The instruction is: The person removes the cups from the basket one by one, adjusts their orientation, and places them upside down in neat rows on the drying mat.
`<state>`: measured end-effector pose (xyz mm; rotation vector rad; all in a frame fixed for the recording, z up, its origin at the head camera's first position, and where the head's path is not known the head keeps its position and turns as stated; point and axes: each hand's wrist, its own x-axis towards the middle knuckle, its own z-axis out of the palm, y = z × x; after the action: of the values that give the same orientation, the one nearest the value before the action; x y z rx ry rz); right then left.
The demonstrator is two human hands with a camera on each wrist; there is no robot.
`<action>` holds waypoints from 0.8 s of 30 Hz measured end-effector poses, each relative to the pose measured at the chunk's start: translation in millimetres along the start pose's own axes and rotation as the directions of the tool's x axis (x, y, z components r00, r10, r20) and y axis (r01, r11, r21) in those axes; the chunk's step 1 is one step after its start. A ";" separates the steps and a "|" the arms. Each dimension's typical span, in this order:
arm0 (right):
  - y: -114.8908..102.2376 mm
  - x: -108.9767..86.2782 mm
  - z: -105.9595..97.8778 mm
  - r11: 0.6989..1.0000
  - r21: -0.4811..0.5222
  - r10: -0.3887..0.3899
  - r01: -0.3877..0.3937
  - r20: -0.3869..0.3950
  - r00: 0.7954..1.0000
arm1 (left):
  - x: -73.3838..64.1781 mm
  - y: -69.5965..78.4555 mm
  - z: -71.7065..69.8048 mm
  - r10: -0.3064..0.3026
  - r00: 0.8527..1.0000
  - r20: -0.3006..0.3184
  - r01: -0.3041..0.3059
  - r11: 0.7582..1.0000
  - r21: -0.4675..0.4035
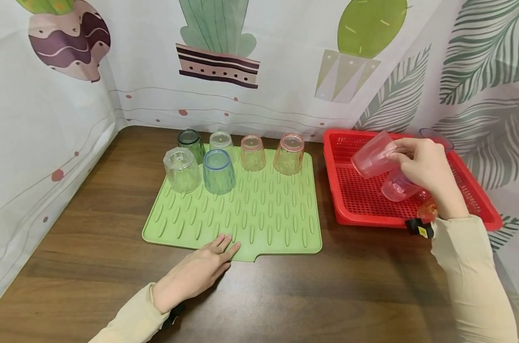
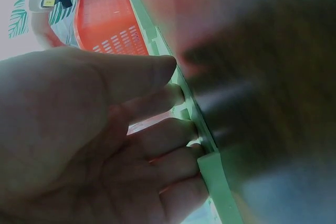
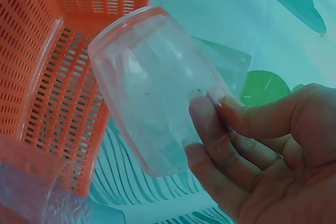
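Note:
My right hand pinches a clear, pink-tinted drinking glass between thumb and fingers. The glass hangs tilted over the red basket; in the right wrist view the same glass shows faceted sides. Under it in the basket lies another glass, partly covered by the hand. My left hand rests with extended fingers on the front edge of the green drying mat. Several upturned glasses stand toward the mat's back, among them a blue glass, a dark green glass and a pink glass.
More glasses sit in the basket, including an orange one low by the right wrist and a blue-rimmed one at the back. A patterned cloth hangs behind the wooden table.

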<state>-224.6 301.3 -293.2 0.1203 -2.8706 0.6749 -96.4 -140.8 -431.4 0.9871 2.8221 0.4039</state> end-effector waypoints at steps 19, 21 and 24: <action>2.6 -23.9 -1.7 0.997 0.062 0.049 -0.046 -0.059 0.997 | 0.5 -0.1 1.6 -0.004 1.000 0.003 0.004 1.000 0.005; 2.1 -27.2 -2.8 0.995 0.083 0.059 -0.054 -0.058 0.997 | 0.5 -0.2 1.8 -0.004 1.000 0.002 0.004 1.000 0.006; 2.0 -31.7 -4.1 0.992 0.112 0.070 -0.064 -0.056 0.996 | 0.7 -0.4 1.8 -0.003 1.000 0.003 0.003 1.000 0.006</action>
<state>-193.2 306.1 -296.9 0.0190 -2.7913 0.8358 -96.8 -140.3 -433.2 0.9834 2.8230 0.3936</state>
